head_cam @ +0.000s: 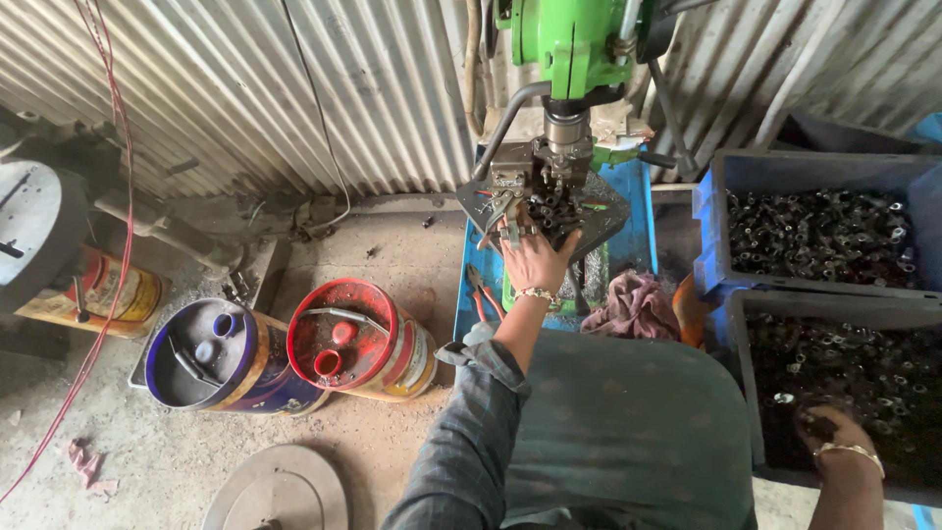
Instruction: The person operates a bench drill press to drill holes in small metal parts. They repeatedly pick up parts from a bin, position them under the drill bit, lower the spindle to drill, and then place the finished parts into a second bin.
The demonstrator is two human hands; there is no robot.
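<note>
My left hand (533, 257) reaches forward to the dark metal fixture (546, 192) under the green press machine (574, 41). Its fingers rest on small metal parts piled on the fixture plate; whether it grips one I cannot tell. My right hand (832, 437), with a gold bangle at the wrist, is down in the near grey crate (743, 378) of small dark metal parts, fingers curled among them. What it holds is hidden.
A second blue-grey crate (713, 221) full of metal parts stands behind the near one. A pink rag (636, 304) and pliers (478, 292) lie on the blue bench. Two lidded drums, blue (211, 355) and red (351, 339), stand on the floor at left before a corrugated metal wall.
</note>
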